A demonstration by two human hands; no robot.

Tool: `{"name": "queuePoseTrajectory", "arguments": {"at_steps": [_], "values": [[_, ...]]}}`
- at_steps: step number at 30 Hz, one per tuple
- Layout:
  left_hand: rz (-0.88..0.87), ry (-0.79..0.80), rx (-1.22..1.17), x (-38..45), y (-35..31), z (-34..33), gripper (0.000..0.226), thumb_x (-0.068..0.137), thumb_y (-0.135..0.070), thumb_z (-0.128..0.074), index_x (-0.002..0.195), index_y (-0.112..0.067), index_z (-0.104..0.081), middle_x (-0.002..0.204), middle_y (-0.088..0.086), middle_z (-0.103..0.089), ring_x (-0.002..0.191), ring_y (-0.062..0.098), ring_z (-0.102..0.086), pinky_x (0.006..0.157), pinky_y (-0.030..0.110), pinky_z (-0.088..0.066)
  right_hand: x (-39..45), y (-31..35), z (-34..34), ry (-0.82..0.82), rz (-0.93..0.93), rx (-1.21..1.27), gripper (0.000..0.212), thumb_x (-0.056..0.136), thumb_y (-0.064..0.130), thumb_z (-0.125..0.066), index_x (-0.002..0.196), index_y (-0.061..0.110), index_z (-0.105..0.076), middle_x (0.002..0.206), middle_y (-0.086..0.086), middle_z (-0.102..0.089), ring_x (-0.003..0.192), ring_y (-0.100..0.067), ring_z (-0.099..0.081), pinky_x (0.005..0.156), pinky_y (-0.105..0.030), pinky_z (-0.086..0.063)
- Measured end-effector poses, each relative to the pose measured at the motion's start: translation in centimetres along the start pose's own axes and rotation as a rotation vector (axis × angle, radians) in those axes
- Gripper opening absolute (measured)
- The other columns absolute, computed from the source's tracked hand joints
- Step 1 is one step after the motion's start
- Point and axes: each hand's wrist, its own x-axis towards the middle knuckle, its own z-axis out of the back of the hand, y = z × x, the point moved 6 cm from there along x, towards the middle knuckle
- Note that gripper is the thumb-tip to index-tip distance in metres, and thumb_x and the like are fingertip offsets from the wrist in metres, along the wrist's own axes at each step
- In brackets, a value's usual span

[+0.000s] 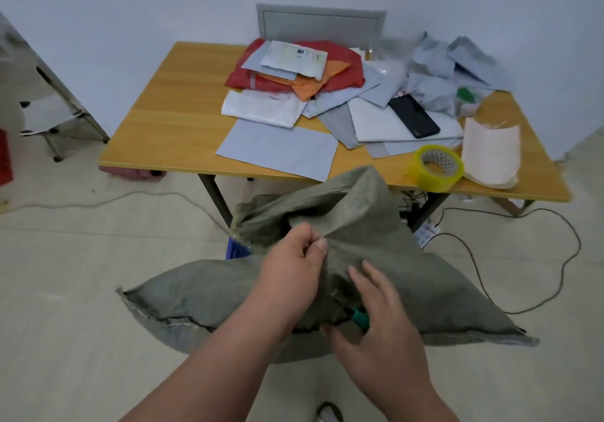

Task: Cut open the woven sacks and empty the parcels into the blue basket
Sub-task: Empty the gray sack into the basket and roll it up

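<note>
The woven sack fills the space in front of the table and covers nearly all of the blue basket; both hands work at its middle; the table's left half lies bare; mailers, tape roll and phone crowd its right half; cables loop across the floor at right.

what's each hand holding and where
Left hand pinches a fold of the green woven sack near its middle; right hand holds a green-handled tool by its handle.

No legible text anywhere, printed label on the white envelope atop the table pile too blurred to read, pattern inside the yellow tape roll not decipherable
</note>
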Motion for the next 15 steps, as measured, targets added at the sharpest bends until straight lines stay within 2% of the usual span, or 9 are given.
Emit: {"name": "queuePoseTrajectory", "arguments": {"at_steps": [1, 2, 3, 4, 6, 9, 11, 13, 15], "values": [[0.015, 0.001, 0.002, 0.1, -0.1, -0.4, 0.024, 0.097, -0.031, -0.051, 0.077, -0.018, -0.050, 0.059, -0.008, -0.046, 0.055, 0.008, -0.041, 0.055, 0.027, -0.034, 0.5, -0.9, -0.7, 0.062, -0.072, 0.010, 0.079, 0.075, 0.045, -0.073, 0.145, 0.040, -0.036, 0.149, 0.024, -0.029, 0.126, 0.002, -0.040, 0.092, -0.021, -0.044], [0.032, 0.005, -0.001, 0.1, 0.0, -0.9, 0.025, 0.097, -0.030, -0.052, 0.076, -0.018, -0.050, 0.057, -0.008, -0.045, 0.054, 0.007, -0.039, 0.054, 0.026, -0.033, 1.1, -1.6, -1.4, 0.100, -0.116, 0.048, 0.073, 0.078, 0.038, -0.073, 0.143, 0.039, -0.039, 0.143, 0.023, -0.037, 0.126, -0.003, -0.045, 0.091, -0.020, -0.043], [0.058, 0.007, -0.033, 0.2, 0.1, -1.2, 0.025, 0.097, -0.030, -0.053, 0.075, -0.017, -0.051, 0.056, -0.009, -0.044, 0.053, 0.008, -0.039, 0.054, 0.026, -0.033, 1.7, -2.1, -1.7, 0.089, -0.116, 0.094, 0.058, 0.080, 0.030, -0.072, 0.133, 0.038, -0.050, 0.129, 0.021, -0.050, 0.119, -0.008, -0.053, 0.085, -0.018, -0.043], [0.091, 0.013, -0.100, 0.4, 0.5, -1.4, 0.024, 0.096, -0.029, -0.054, 0.075, -0.017, -0.052, 0.057, -0.007, -0.045, 0.056, 0.010, -0.041, 0.057, 0.026, -0.035, 2.4, -2.2, -1.6, 0.032, -0.094, 0.128, 0.036, 0.081, 0.024, -0.070, 0.113, 0.036, -0.061, 0.107, 0.020, -0.059, 0.105, -0.014, -0.060, 0.074, -0.016, -0.042], [0.141, 0.006, -0.242, 1.0, 1.1, -1.0, 0.021, 0.093, -0.031, -0.058, 0.076, -0.020, -0.058, 0.065, -0.002, -0.054, 0.066, 0.016, -0.049, 0.064, 0.036, -0.042, 3.4, -2.8, -0.6, -0.091, -0.118, 0.160, 0.006, 0.077, 0.021, -0.067, 0.079, 0.026, -0.064, 0.073, 0.013, -0.060, 0.076, -0.019, -0.061, 0.060, -0.024, -0.042], [0.076, -0.064, -0.236, 1.5, 1.9, 1.1, 0.012, 0.090, -0.040, -0.060, 0.081, -0.031, -0.060, 0.077, -0.005, -0.063, 0.074, 0.015, -0.057, 0.071, 0.036, -0.049, 3.9, -2.2, 0.7, -0.140, -0.163, 0.255, 0.016, 0.076, 0.016, -0.073, 0.067, 0.014, -0.061, 0.061, 0.002, -0.059, 0.063, -0.018, -0.056, 0.059, -0.041, -0.047], [-0.052, -0.097, -0.014, 0.9, 3.2, 2.5, 0.022, 0.084, -0.048, -0.061, 0.088, -0.028, -0.053, 0.086, -0.003, -0.059, 0.078, 0.015, -0.055, 0.072, 0.033, -0.049, 4.2, -1.4, 1.3, -0.136, -0.222, 0.305, 0.014, 0.077, 0.017, -0.075, 0.070, 0.012, -0.064, 0.063, 0.001, -0.062, 0.065, -0.018, -0.058, 0.063, -0.044, -0.050], [-0.185, -0.081, 0.350, -0.3, 5.5, 3.1, 0.042, 0.073, -0.060, -0.061, 0.096, -0.028, -0.049, 0.101, -0.005, -0.054, 0.090, 0.014, -0.051, 0.079, 0.029, -0.046, 5.0, 0.1, 2.0, -0.140, -0.265, 0.340, 0.009, 0.077, 0.019, -0.076, 0.076, 0.016, -0.068, 0.066, 0.002, -0.066, 0.069, -0.019, -0.062, 0.066, -0.043, -0.053], [-0.188, -0.031, 0.652, -1.1, 10.0, 3.3, 0.067, 0.060, -0.067, -0.062, 0.112, -0.026, -0.048, 0.119, -0.001, -0.052, 0.104, 0.020, -0.051, 0.088, 0.037, -0.047, 6.0, 2.1, 2.7, -0.107, -0.303, 0.412, 0.012, 0.078, 0.019, -0.076, 0.072, 0.021, -0.067, 0.062, 0.003, -0.066, 0.064, -0.016, -0.063, 0.065, -0.037, -0.055]]}}
